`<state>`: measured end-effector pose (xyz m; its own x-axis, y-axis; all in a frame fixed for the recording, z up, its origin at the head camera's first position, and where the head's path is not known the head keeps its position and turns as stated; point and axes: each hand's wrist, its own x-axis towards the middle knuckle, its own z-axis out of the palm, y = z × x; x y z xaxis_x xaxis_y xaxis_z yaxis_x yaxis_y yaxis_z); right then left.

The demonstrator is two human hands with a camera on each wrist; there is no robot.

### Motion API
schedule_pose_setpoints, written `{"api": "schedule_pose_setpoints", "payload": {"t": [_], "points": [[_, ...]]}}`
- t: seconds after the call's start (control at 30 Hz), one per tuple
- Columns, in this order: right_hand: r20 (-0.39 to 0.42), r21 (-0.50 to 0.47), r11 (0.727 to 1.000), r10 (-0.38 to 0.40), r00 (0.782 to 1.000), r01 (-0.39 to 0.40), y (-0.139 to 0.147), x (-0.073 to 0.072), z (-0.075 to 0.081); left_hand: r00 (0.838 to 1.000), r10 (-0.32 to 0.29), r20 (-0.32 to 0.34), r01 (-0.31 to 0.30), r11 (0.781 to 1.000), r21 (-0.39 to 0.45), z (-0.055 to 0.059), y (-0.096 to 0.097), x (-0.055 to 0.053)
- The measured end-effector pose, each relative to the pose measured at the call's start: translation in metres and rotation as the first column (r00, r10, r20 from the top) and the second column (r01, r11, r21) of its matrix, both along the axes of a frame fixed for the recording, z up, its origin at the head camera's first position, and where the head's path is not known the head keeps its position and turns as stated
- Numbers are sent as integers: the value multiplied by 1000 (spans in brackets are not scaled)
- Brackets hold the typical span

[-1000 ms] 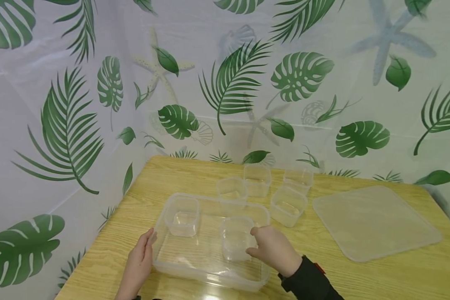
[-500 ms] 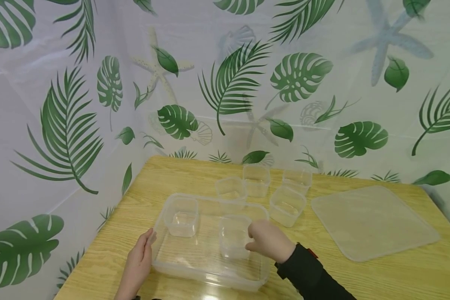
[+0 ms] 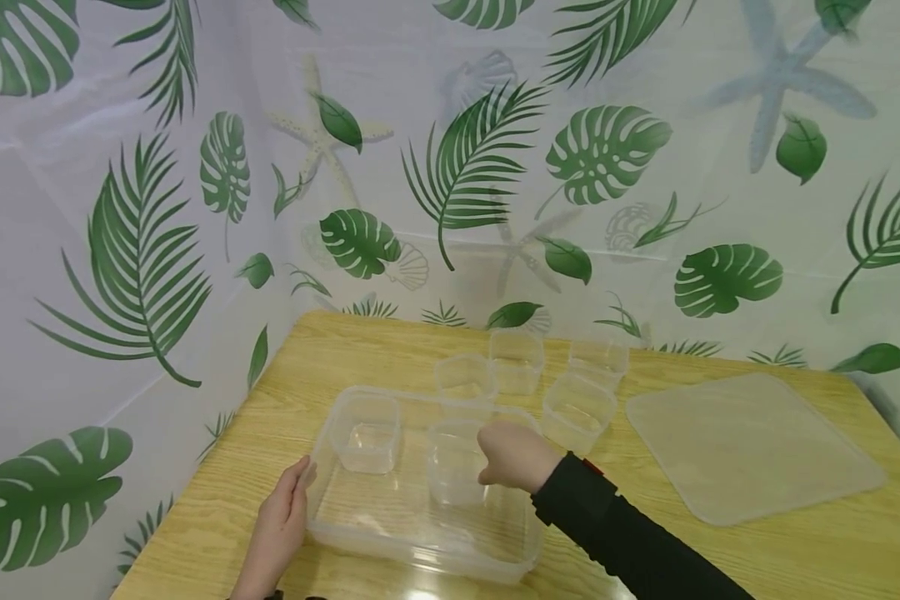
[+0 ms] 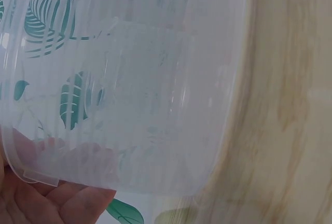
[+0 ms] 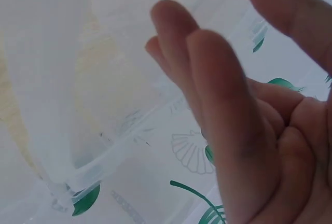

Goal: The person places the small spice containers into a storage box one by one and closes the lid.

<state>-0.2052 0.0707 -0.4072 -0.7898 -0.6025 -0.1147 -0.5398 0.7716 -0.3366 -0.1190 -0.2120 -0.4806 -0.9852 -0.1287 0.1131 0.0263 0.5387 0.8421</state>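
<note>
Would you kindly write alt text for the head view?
A person's right hand touches the side of a small clear plastic container inside a large clear box whose left end the left hand touches. Another small container stands inside; four more stand behind, on the wooden table.

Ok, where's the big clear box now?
In the head view, the big clear box sits low near centre on the table, left hand at its left side, right hand over its right half.

A white backdrop (image 3: 390, 50) printed with palm fronds (image 3: 474, 175), monstera leaves (image 3: 726, 282), starfish (image 3: 778, 79) and shells (image 3: 489, 71) hangs behind the wood-grain table (image 3: 375, 346).
</note>
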Motion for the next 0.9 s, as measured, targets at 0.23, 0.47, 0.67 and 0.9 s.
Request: {"api": "schedule_pose_setpoints", "payload": {"t": [0.23,0.47,0.67,0.9], "points": [[31,13,1000,23,999,-24,-9,-6,5,1000,-1,-5,1,1000,-6,-1,-1,-1],[57,-19,1000,10,998,-9,-18,-11,4,1000,2,8,-1,1000,-5,-3,-2,-2],[50,-45,999,-4,999,6,-27,-14,0,1000,-2,17,2,1000,-10,-2,-2,-1],[35,-79,996,-35,999,37,-34,-15,-7,1000,6,23,-6,1000,-4,-2,-3,-3]]}}
